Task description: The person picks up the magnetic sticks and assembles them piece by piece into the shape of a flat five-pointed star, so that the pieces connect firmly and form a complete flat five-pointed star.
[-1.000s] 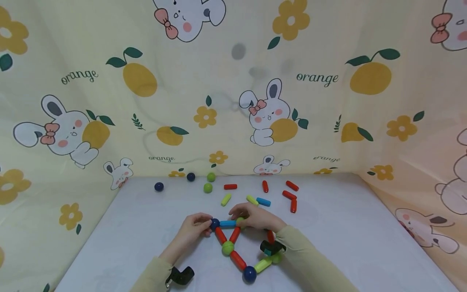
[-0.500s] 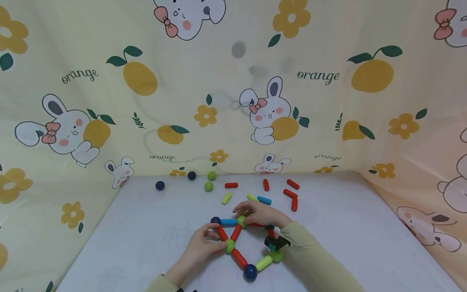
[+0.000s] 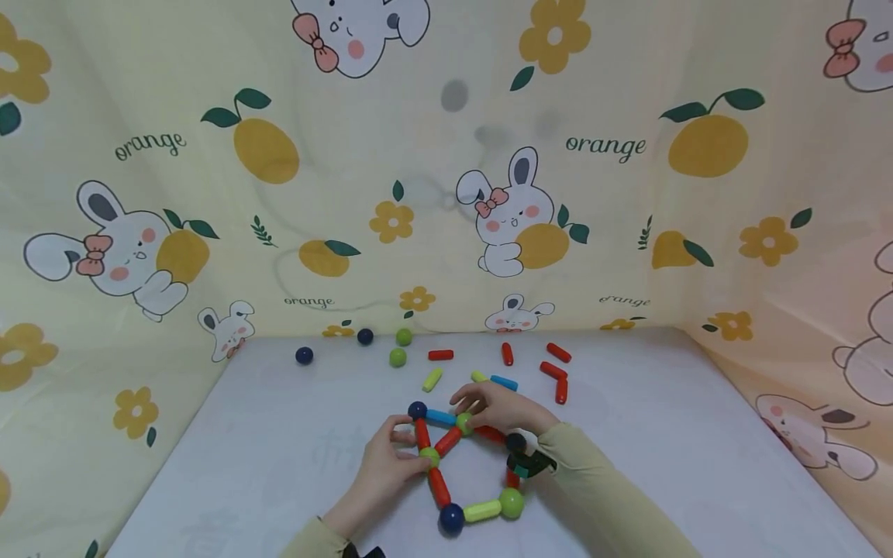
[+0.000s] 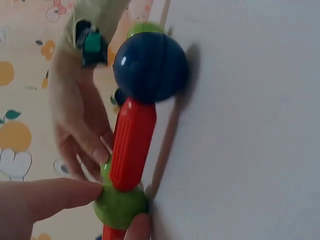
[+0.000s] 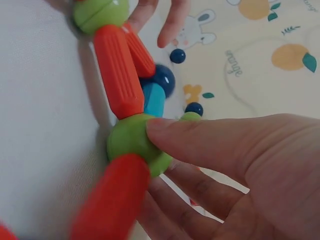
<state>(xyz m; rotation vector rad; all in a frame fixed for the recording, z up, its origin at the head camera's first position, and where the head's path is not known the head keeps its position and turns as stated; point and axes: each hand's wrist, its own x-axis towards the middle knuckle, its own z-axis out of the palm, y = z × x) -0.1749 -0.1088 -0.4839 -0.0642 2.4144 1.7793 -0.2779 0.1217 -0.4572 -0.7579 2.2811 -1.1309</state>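
A flat frame of magnetic balls and rods lies at the middle of the table. My left hand (image 3: 385,463) pinches its left green ball (image 3: 429,458) between thumb and finger; in the left wrist view a red rod (image 4: 132,145) joins that ball to a navy ball (image 4: 152,67). My right hand (image 3: 505,408) grips the upper green ball (image 5: 135,142), thumb on top. From this ball run red rods and a blue rod (image 3: 442,418), which leads to another navy ball (image 3: 417,410). A yellow-green rod (image 3: 482,511) and a green ball (image 3: 512,503) form the near side.
Loose red rods (image 3: 507,354), a blue rod (image 3: 504,383) and yellow-green rods (image 3: 432,379) lie behind the frame. Two navy balls (image 3: 304,356) and two green balls (image 3: 398,357) rest at the back left. A printed cloth (image 3: 391,155) stands behind the table (image 3: 279,465).
My left hand has let go of the upper-left navy ball and taken hold of the left green ball. The near side of the frame has swung left. My right hand stays at its green ball.
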